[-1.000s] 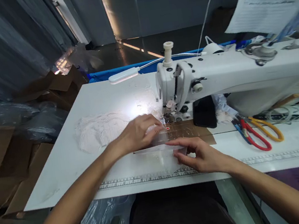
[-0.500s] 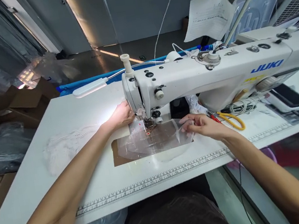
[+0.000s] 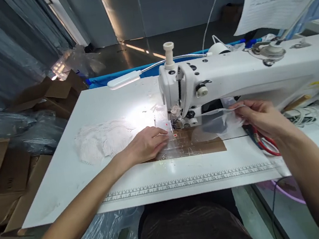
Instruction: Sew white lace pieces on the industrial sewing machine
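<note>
My right hand (image 3: 262,116) pinches the edge of a sheer white fabric (image 3: 215,123), lifting it to the right of the needle. The fabric hangs in a loose fold over the machine bed, its far part reaching behind the presser foot area. My left hand (image 3: 151,142) lies flat with fingers stretched out, palm down, left of the needle at the clear cover on the bed. The white sewing machine (image 3: 230,71) stands over the work; its presser foot (image 3: 176,124) is just right of my left fingertips. White lace (image 3: 102,140) lies in a heap behind my left forearm.
Red-handled scissors (image 3: 266,143) lie under my right wrist. A printed ruler strip (image 3: 187,182) runs along the table's front edge. A white lamp (image 3: 125,80) reaches over the back. Cardboard boxes (image 3: 0,175) and plastic bags stand left of the table.
My left hand has come from behind the needle to the front left. My right hand has raised the fabric and drawn it right. The view has shifted right-to-left across the machine.
</note>
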Demonstrator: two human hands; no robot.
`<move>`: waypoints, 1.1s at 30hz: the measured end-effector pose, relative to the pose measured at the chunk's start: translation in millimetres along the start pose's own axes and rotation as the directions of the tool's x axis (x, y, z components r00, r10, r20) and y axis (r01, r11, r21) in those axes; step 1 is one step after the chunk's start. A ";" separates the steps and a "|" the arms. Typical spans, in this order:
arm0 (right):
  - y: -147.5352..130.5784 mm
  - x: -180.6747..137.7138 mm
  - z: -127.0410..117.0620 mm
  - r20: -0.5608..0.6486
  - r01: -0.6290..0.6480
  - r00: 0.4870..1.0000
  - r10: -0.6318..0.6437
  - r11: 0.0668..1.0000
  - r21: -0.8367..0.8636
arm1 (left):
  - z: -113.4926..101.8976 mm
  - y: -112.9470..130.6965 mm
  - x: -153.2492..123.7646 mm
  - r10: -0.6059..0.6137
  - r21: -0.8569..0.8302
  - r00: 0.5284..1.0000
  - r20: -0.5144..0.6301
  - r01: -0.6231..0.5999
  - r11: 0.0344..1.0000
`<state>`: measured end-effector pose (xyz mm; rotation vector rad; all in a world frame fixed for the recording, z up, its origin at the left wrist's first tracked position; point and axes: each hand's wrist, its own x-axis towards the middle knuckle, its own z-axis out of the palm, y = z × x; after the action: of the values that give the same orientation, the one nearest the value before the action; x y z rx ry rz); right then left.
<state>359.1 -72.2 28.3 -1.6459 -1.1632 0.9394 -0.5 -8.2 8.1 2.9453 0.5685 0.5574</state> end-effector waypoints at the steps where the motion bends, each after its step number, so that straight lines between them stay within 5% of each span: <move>1: 0.9 0.4 0.0 0.012 -0.001 1.000 0.001 1.000 0.008 | 1.6 1.6 -0.8 0.015 -0.002 1.000 -0.002 -0.015 1.000; 5: 1.4 -9.2 5.5 0.091 0.084 0.993 -0.079 0.995 -0.048 | 1.6 2.3 -5.3 0.019 0.015 1.000 -0.005 -0.019 1.000; 10: -10.7 -32.7 6.4 0.006 0.203 0.979 -0.204 0.971 -0.130 | -7.9 4.6 -14.8 -0.029 0.028 0.999 0.017 0.028 0.999; 17: -7.7 -29.9 13.2 0.105 0.111 0.990 -0.091 0.974 -0.200 | -13.2 13.5 -15.6 0.018 -0.136 1.000 0.022 -0.014 0.991; 22: 10.7 -24.0 -0.8 0.115 0.140 0.989 -0.092 0.837 -0.529 | -0.5 8.1 -15.8 0.029 -0.182 0.999 0.038 -0.022 0.983; 24: 11.5 -27.5 -3.0 0.132 0.214 0.976 -0.171 0.688 -0.694 | 6.0 8.0 -17.3 0.012 -0.182 1.000 0.020 -0.008 0.983; 26: 6.5 -31.7 2.9 0.150 0.303 0.929 -0.338 0.463 -0.833 | 11.0 9.5 -17.9 -0.007 -0.175 1.000 -0.011 0.005 0.985; 28: -2.1 -34.7 19.1 0.214 0.421 0.843 -0.493 0.358 -0.834 | 13.3 12.2 -17.6 -0.007 -0.177 1.000 -0.030 0.001 0.984; 33: -13.8 -23.7 89.3 0.507 0.772 0.633 -0.585 0.524 -0.359 | 10.9 19.7 -17.1 -0.008 -0.144 0.990 -0.139 -0.012 0.989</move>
<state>266.7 -71.8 14.8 -1.2100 -2.2863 0.3368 -4.4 -33.1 -4.7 2.7865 0.5138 0.7742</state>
